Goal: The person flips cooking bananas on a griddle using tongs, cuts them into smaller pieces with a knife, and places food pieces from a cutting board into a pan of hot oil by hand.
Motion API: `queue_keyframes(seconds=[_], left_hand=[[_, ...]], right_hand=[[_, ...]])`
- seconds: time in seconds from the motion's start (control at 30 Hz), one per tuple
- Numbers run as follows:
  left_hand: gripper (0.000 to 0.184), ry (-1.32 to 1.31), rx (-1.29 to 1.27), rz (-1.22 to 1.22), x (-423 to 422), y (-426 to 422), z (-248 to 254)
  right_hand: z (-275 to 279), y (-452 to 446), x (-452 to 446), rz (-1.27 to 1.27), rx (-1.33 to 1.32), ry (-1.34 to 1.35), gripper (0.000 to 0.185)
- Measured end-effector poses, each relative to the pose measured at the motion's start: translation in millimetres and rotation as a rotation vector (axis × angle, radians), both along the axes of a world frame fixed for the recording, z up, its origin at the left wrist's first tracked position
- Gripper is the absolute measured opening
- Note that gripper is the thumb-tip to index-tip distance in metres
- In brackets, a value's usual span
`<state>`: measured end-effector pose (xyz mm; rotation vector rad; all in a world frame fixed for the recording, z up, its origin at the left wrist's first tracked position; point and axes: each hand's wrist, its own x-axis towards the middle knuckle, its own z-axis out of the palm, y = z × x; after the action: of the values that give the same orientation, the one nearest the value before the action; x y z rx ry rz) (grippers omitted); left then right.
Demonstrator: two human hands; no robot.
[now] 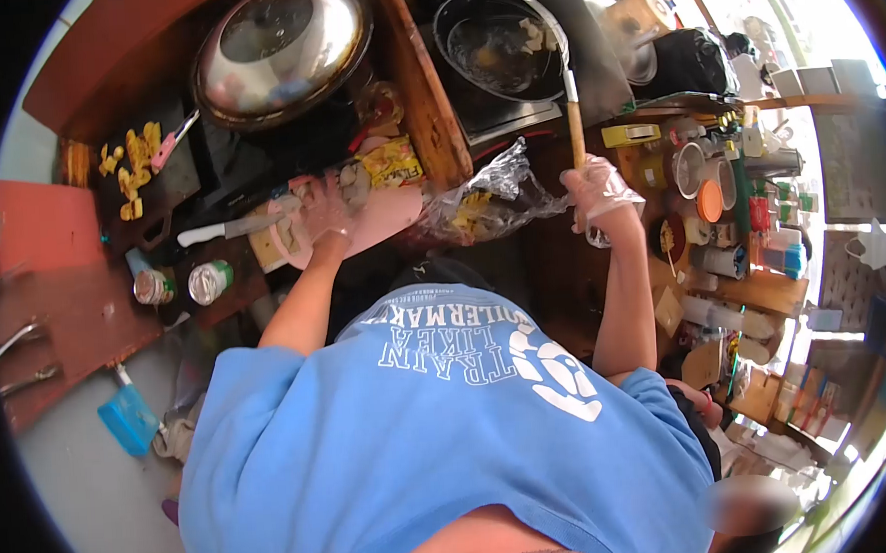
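two gloved hands at work, clear plastic on both. right hand (602,200) is closed round the pale wooden handle of a long metal-ended utensil (575,119), which reaches over the right rim of the round black pan (497,58). a few pale pcs (536,37) sit in the dark liquid at the pan's right side. left hand (327,216) is down among pale grey lumps (356,184) on a pink board (390,221), left of the pan & nearer the body; can't tell if it's gripping any.

progress: part-way, i'd judge. golden-brown pcs (136,157) are out already, well left of the pan; some are in it; the lumps on the board look left to do, tho can't tell if all are the same food.

in the way: brown wooden divider (425,82) along the pan's left side, plus a crumpled clear plastic bag (489,199) just bodyward of the pan. white-handled knife (205,234) lies left of the pan, blade near left hand, so mind that.

also: big pot w/ shiny domed lid (283,53) left of the pan, yellow printed packet (392,164) this side of it, orange-topped tub (710,201) off right.
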<state>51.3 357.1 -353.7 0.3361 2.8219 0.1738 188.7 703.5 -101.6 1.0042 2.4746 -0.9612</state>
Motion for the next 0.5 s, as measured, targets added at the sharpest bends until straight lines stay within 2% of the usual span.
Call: queue_keyframes(seconds=[0.03,0.13,0.23,0.33,0.43,0.5], left_hand=[[0.102,-0.005,0.018,-0.010,4.1,-2.2,-2.1],[0.100,0.110,0.011,-0.033,2.9,3.1,-20.8],[0.097,0.063,0.046,-0.011,-3.7,13.5,-22.7],[0.088,0.054,0.047,-0.002,-4.9,22.3,-13.5],[0.081,-0.011,-0.023,-0.012,-8.2,29.7,-1.7],[0.078,0.042,-0.016,-0.045,-5.2,31.9,-10.2]], right_hand=[[11.3,-8.7,-4.7,-0.156,-0.105,0.007,0.017],[12.8,-13.4,-3.3,-0.285,-0.201,0.079,0.019],[9.2,-8.8,-1.9,-0.351,-0.266,0.117,0.019],[13.1,-6.1,0.0,-0.394,-0.347,0.165,0.019],[14.7,-2.5,7.7,-0.334,-0.349,0.197,0.018],[14.0,-9.9,8.7,-0.315,-0.291,0.167,0.018]])
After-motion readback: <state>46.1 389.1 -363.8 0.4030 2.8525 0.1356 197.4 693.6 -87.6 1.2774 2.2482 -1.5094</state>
